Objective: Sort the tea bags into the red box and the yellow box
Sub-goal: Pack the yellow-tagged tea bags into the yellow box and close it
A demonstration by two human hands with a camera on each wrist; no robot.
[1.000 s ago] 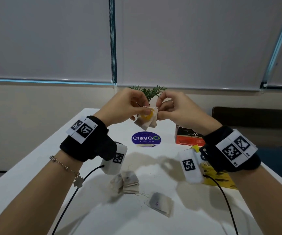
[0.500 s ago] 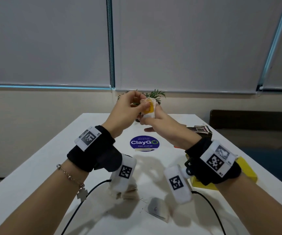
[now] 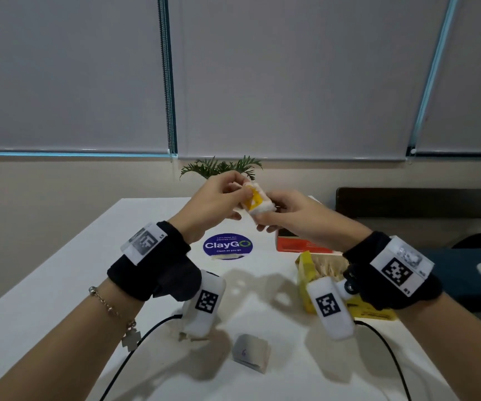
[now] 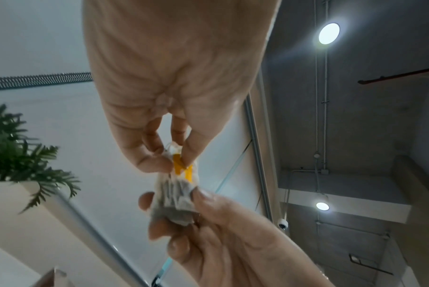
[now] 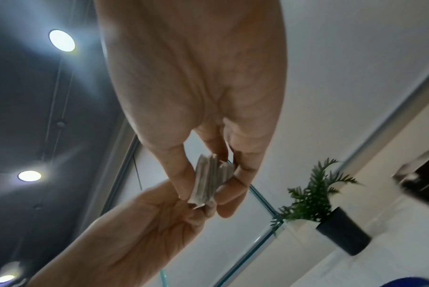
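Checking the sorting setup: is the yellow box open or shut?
Open. The yellow box has its flap up, and packed tea bags show inside, partly hidden by the right wrist.

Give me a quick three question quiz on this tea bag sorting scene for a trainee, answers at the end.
1. True or false: both hands hold the yellow-tagged tea bags above the table.
2. Which box lies nearer the person, the yellow box or the red box?
3. Multiple choice: the grey tea bag is A) in the left hand, B) lying on the table, C) in the right hand.

Key: 1 true; 2 yellow box; 3 B.
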